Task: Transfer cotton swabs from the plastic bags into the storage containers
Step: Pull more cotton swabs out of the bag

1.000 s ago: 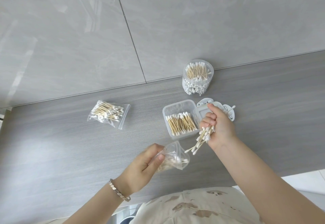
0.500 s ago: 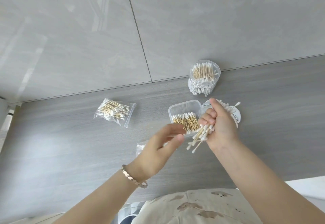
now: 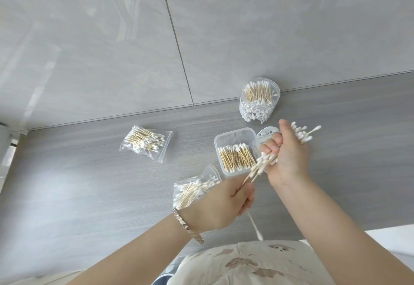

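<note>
Hands sit close above the table [image 3: 89,184]: right hand [image 3: 289,152] fisted round a swab bundle [image 3: 301,134], left hand [image 3: 226,201] knuckles-up, pinching a couple loose swabs [image 3: 254,225].

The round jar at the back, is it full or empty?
Well filled: the clear round jar stands upright and is packed with cotton swabs standing on end, white tips crowded against its base.
</note>
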{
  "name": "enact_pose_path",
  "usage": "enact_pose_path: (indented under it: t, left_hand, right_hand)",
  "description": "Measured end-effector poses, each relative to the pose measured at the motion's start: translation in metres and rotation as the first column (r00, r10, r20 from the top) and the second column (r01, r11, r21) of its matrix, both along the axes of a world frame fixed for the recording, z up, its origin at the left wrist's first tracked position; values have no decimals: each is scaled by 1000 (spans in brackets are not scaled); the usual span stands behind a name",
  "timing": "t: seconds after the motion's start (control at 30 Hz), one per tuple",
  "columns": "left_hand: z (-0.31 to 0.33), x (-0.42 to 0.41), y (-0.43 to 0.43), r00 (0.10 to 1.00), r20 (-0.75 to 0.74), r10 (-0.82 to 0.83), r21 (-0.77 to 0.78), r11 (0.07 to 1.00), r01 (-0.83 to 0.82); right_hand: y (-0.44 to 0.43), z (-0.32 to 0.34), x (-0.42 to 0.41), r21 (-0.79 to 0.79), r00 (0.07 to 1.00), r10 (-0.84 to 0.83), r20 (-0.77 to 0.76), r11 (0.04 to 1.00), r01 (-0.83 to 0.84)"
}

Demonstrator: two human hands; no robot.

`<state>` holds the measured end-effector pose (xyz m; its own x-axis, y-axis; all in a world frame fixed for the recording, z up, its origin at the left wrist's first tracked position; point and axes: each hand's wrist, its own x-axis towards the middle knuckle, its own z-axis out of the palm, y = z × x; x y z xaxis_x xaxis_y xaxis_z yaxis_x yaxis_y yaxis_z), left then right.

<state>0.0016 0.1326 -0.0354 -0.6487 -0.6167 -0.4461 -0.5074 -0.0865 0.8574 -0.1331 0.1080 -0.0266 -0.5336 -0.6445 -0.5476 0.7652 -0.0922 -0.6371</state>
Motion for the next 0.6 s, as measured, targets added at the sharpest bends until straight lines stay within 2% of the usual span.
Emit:
enact_pose_path:
  t: [0.07,0.13,0.2,0.23,0.3,0.37,0.43,0.53,0.6]
  left_hand:
    - [-6,8,0,998,27,55,48,997,-56]
    - [-11,14,-2,978,44,202,124,971,-206]
    - [-13,18,-6,926,42,375,158,912,-377]
    - [-12,18,-9,899,34,437,154,886,-437]
    - [-8,17,-13,869,4,494,141,860,-490]
    - [-3,14,-13,874,-26,485,134,868,-478]
    - [0,9,-8,912,-23,411,83,909,-408]
    - [1,5,-2,969,10,249,-51,967,-248]
    - [2,6,0,983,26,182,-84,980,-179]
  right_hand:
    - [-3,2,-14,-14,998,-38,45,999,39]
    - [-1,1,-26,24,998,6,58,1000,-7]
    - [6,-4,-31,136,977,209,34,968,-212]
    - [12,-7,-29,199,934,356,21,914,-353]
    - [24,-10,-17,274,787,617,11,755,-596]
    - [33,-8,-1,304,667,745,-16,639,-706]
    - [36,-7,15,318,623,778,-86,614,-723]
    - [35,-8,30,357,659,723,-205,683,-638]
    - [34,-10,32,385,687,681,-254,722,-575]
